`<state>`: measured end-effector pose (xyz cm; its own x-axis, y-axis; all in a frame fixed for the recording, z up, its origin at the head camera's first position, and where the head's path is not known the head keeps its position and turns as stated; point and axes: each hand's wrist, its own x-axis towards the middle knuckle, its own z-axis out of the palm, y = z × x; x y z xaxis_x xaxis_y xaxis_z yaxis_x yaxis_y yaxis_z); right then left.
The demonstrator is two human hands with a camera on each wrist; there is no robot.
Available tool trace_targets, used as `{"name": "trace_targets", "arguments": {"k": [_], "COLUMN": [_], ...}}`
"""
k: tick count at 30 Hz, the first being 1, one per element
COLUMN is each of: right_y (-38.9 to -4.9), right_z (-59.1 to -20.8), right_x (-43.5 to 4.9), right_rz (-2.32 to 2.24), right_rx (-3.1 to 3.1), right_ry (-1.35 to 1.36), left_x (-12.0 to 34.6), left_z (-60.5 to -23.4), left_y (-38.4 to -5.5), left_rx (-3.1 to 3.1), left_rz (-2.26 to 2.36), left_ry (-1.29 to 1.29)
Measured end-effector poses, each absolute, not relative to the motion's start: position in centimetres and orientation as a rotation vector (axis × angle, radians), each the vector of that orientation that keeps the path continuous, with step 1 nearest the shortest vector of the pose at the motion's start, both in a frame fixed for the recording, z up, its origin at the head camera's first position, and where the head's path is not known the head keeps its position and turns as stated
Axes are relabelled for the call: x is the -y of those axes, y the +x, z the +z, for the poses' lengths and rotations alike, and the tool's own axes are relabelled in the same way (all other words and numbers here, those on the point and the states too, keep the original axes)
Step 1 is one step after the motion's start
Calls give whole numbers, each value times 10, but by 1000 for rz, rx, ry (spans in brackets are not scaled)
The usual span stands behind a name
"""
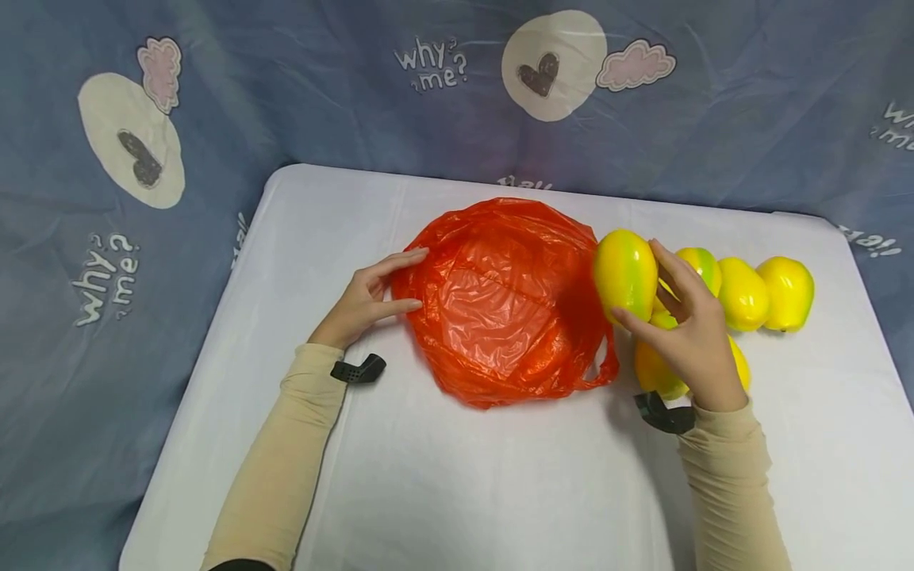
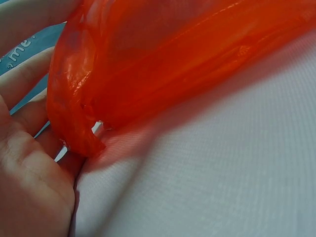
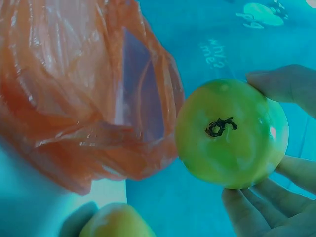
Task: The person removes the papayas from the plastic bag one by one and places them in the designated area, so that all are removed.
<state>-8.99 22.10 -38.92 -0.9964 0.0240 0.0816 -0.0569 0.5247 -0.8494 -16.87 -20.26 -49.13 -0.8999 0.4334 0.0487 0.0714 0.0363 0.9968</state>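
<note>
A red plastic bag [image 1: 500,301] lies spread on the table with its mouth up. At its left rim my left hand [image 1: 371,297] touches the plastic, thumb and fingers spread apart. In the left wrist view, the fingers [image 2: 29,69] lie fairly straight against a fold of the red bag [image 2: 84,98]. Between thumb and fingers, my right hand [image 1: 689,333] grips a yellow-green mango [image 1: 625,274], raised beside the bag's right edge. The right wrist view shows the mango's [image 3: 232,133] dark stem end, with the bag [image 3: 89,98] to its left.
Several more yellow mangoes lie right of the bag, one of them at the far right [image 1: 785,292]. Some are partly hidden behind my right hand. A white cloth covers the table [image 1: 457,484]; a blue printed curtain [image 1: 343,95] hangs behind it.
</note>
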Motion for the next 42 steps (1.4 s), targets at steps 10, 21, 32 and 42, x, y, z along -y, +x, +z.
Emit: {"name": "trace_targets", "arguments": {"k": [10,21,32,42], "right_y": [-78,-66,-52,-40], "right_z": [-391,-392,-394,-402], "right_x": [-240,-271,-298,-319], "right_rz": [1476,1544,1872,1856], "right_rx": [2606,2441,2064,2035], "right_ry": [-45,-190,-242,-432], "left_x": [200,198,199,202], "left_z": [-491,-491,-492,-492], "left_y": [-169,-170,-170,-170], "left_rx": [-2039,-2021,-2030,-2032], "left_rz": [1956,1959,1950,1966], "left_ry": [516,516,514,517]}}
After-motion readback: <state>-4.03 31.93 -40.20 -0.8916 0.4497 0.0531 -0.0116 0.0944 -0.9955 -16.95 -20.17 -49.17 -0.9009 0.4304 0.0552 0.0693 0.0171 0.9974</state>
